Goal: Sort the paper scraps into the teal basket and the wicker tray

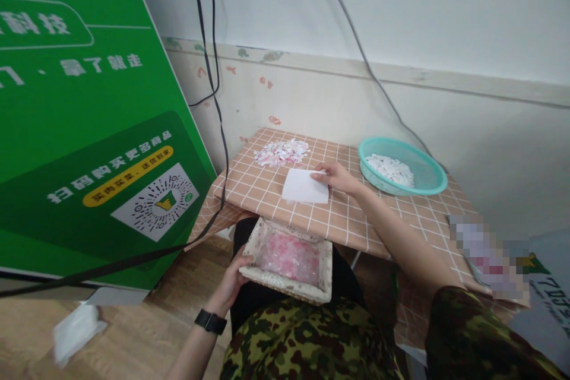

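My left hand [234, 282] grips the left rim of a whitish rectangular basket [285, 285] held over my lap, below the table's front edge. Pink and clear pieces [291, 255] lie inside it; their kind is too blurred to tell. With its fingers closed on the right edge of a white sheet of paper [303, 185], my right hand [336, 178] is over the table. Behind the sheet sits a loose pile of small paper scraps [282, 152], white with some pink.
A turquoise plastic basket [430, 175] holding white pieces [389, 170] stands on the right of the checked tablecloth [356, 225]. At left rises a large green panel [66, 130], with a dark cable [222, 148] hanging before it. A white bag [78, 332] lies on the floor.
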A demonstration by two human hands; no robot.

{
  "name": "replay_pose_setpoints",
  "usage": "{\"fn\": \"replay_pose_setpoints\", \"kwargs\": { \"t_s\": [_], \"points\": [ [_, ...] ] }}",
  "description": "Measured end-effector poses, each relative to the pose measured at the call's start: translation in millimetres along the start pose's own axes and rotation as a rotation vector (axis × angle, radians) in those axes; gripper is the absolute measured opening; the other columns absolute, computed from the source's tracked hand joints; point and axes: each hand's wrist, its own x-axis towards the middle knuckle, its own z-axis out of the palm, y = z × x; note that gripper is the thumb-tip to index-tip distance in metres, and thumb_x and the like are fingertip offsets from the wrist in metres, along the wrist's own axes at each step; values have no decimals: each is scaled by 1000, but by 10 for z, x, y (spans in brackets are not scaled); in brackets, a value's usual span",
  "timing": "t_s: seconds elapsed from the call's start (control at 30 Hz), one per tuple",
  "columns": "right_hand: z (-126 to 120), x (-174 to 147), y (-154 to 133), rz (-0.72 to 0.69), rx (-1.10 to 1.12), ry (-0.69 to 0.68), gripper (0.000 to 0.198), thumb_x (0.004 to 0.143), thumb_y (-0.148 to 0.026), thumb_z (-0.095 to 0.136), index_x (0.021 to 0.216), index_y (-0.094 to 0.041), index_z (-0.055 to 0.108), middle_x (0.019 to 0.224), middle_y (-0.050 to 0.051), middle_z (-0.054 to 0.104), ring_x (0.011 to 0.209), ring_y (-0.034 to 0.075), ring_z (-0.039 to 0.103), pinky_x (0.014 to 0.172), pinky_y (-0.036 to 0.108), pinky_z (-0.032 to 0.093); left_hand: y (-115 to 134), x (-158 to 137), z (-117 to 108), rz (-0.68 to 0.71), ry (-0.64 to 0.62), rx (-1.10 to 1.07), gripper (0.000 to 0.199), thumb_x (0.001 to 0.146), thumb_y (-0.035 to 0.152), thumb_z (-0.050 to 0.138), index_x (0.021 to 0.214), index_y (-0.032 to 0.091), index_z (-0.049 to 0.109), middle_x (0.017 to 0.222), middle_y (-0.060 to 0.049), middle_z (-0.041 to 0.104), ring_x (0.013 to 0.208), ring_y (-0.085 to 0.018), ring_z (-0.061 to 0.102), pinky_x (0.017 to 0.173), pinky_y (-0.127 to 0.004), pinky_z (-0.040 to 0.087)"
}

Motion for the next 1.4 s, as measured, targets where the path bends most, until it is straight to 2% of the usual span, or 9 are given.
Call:
{"fn": "replay_pose_setpoints", "kwargs": {
  "t_s": [0.07,0.23,0.47,0.67,0.83,0.93,1.03,1.17,1.4],
  "points": [
    [-23,-84,-9,4,-5,52,38,76,-51,55,84,-15,64,74,5,63,62,15,55,51,25,41,-10,7,-12,3,-6,-6,41,69,30,62,107,17,62,82,-3,70,69,-19,61,64,-33,47],
    [-111,-383,109,159,-110,383,42,76,-54,52,85,-14,63,62,3,59,51,15,51,45,26,38,-20,17,-26,14,-17,-32,32,69,28,63,99,16,64,85,-4,69,73,-20,62,66,-34,48],
    [146,-825,51,208,-207,485,38,79,-52,50,83,-16,63,61,4,61,53,17,54,47,27,38,-29,26,-30,-8,3,-19,34,68,30,63,98,16,65,77,-3,69,70,-20,62,67,-33,47],
    [374,-837,-132,166,-123,386,37,81,-51,49,81,-17,62,66,4,62,56,16,53,49,26,38,26,-28,-42,32,-19,-46,31,68,30,62,95,15,66,83,-4,70,70,-20,62,65,-33,48],
    [390,-849,-313,57,-38,95,33,81,-49,52,83,-19,64,74,3,63,61,14,54,54,25,39,66,-33,-61,41,-18,-45,32,69,28,62,97,13,66,86,-6,71,72,-20,62,66,-34,49],
    [289,-782,-289,45,48,51,33,80,-49,53,84,-19,64,77,3,64,66,15,56,56,25,41,51,-4,-67,43,-23,-28,36,70,27,61,104,14,64,86,-5,70,72,-20,62,65,-34,49],
    [78,-587,-107,82,-18,318,39,80,-52,51,92,-18,64,74,4,64,62,16,55,55,27,41,24,15,-69,40,-23,-23,38,71,27,61,107,15,62,86,-4,70,71,-20,62,66,-34,49],
    [-197,-236,200,79,-382,585,40,82,-50,47,94,-16,66,80,8,67,70,21,58,63,31,41,3,20,-64,42,-27,-15,39,70,28,61,106,14,61,87,-5,70,71,-20,62,65,-33,48],
    [-280,169,391,99,-534,574,33,83,-42,47,97,-18,66,90,10,69,79,25,61,69,33,42,-20,47,-84,19,-13,-11,39,69,29,62,106,15,62,81,-4,70,66,-19,61,62,-32,48]
  ]
}}
